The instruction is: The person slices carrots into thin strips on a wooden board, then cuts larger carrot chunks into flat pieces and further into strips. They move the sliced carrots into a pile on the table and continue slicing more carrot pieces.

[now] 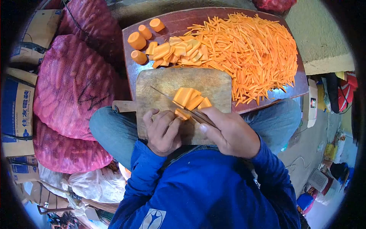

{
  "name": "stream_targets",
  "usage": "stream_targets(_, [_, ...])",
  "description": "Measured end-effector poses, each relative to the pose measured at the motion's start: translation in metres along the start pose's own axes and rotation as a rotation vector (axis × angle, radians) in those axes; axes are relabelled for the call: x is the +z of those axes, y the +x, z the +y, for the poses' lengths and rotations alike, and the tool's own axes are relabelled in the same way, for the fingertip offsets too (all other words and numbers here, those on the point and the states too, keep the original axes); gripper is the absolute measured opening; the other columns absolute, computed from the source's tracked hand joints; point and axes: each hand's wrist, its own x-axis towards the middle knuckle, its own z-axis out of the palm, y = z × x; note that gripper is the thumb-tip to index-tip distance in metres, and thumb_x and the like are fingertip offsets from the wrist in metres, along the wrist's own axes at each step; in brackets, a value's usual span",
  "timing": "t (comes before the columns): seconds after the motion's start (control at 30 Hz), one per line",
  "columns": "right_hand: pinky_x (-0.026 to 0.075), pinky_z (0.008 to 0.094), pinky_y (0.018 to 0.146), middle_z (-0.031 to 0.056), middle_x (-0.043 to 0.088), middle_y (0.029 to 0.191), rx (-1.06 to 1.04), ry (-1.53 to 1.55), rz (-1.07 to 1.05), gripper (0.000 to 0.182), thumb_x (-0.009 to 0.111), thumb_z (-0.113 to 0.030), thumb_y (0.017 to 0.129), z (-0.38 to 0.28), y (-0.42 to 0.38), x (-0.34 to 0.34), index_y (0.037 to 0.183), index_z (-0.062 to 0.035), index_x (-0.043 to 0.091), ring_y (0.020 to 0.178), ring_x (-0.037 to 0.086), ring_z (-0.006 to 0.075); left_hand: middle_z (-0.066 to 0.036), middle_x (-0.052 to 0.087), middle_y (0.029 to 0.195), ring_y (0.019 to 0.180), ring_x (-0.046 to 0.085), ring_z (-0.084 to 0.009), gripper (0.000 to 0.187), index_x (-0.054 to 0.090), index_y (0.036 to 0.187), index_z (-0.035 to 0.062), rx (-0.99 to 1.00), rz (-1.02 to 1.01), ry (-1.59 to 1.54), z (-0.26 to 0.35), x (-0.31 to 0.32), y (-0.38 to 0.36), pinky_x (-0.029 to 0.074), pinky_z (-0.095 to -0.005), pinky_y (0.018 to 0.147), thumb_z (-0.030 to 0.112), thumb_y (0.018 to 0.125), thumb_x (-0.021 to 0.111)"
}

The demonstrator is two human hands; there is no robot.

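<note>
My right hand (236,134) is wrapped round the handle of a kitchen knife (164,95), its blade slanting across the wooden cutting board (152,82) toward the upper left. Fingers curled, my left hand (163,131) rests on the board and grips a small carrot piece (182,114) at the near side of the blade. Beyond the blade sit several cut carrot slices (187,97), with another slice (205,103) close to my right fingers. The board lies over my lap, its handle pointing left.
Past the board, a dark red tabletop (179,19) carries a big heap of carrot sticks (251,57), a pile of carrot slabs (179,51) and several peeled carrot chunks (136,40). Purple mesh sacks (74,87) and cardboard boxes (17,110) stand at left.
</note>
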Motion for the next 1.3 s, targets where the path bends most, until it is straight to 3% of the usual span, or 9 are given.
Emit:
stream_targets(0.13, [0.055,0.0571,0.070,0.0286,0.072,0.094,0.010,0.001,-0.040,0.035,0.065,-0.025,0.105,-0.009,-0.025,-0.004,0.127,0.0000,0.055,0.083,0.070,0.0512,-0.012,0.070,0.104,0.095,0.071,-0.0287,0.046,0.074,0.111,0.0028,0.011,-0.024,0.010,0.000,0.000,0.001,0.044,-0.0539,0.098,0.016,0.066,0.072])
stream_targets(0.5, [0.058,0.0527,0.062,0.0259,0.073,0.093,0.078,-0.111,-0.085,0.040,0.067,-0.026,0.104,-0.030,-0.054,-0.008,0.130,-0.0001,0.051,0.075,0.072,0.0463,-0.012,0.071,0.098,0.093,0.070,-0.0293,0.048,0.074,0.108,-0.0001,0.076,0.032,0.009,-0.004,0.005,-0.002,0.045,-0.0526,0.092,0.014,0.062,0.072])
stream_targets(0.87, [0.056,0.0530,0.059,0.0229,0.070,0.082,0.056,-0.220,-0.106,0.028,0.064,-0.028,0.106,-0.022,-0.027,0.007,0.112,-0.0040,0.050,0.071,0.070,0.0453,-0.013,0.072,0.099,0.090,0.071,-0.0294,0.050,0.074,0.104,-0.0009,0.045,-0.001,-0.044,0.000,-0.001,-0.004,0.040,-0.0492,0.089,0.017,0.057,0.073])
stream_targets(1.0, [0.056,0.0557,0.061,0.0227,0.070,0.079,0.034,-0.202,-0.084,0.029,0.062,-0.030,0.107,-0.003,-0.008,0.024,0.109,-0.0039,0.050,0.071,0.069,0.0473,-0.012,0.072,0.100,0.088,0.072,-0.0262,0.042,0.074,0.102,0.0008,0.034,0.057,0.018,0.003,0.005,-0.001,0.040,-0.0476,0.089,0.007,0.061,0.073])
stream_targets(1.17, [0.051,0.0576,0.064,0.0274,0.068,0.086,0.133,-0.224,-0.171,0.032,0.062,-0.027,0.106,0.008,0.012,0.024,0.123,-0.0016,0.054,0.076,0.068,0.0495,-0.010,0.072,0.100,0.086,0.071,-0.0243,0.038,0.074,0.103,0.0025,0.019,0.086,0.045,0.005,0.003,0.001,0.041,-0.0462,0.089,-0.002,0.066,0.072])
stream_targets(1.3, [0.053,0.0607,0.067,0.0289,0.069,0.082,0.034,-0.106,-0.073,0.029,0.061,-0.029,0.107,0.010,0.001,0.016,0.117,-0.0023,0.052,0.076,0.069,0.0519,-0.010,0.072,0.101,0.084,0.071,-0.0238,0.039,0.074,0.105,0.0034,0.007,0.060,0.054,0.003,0.003,-0.002,0.041,-0.0460,0.089,-0.001,0.066,0.071])
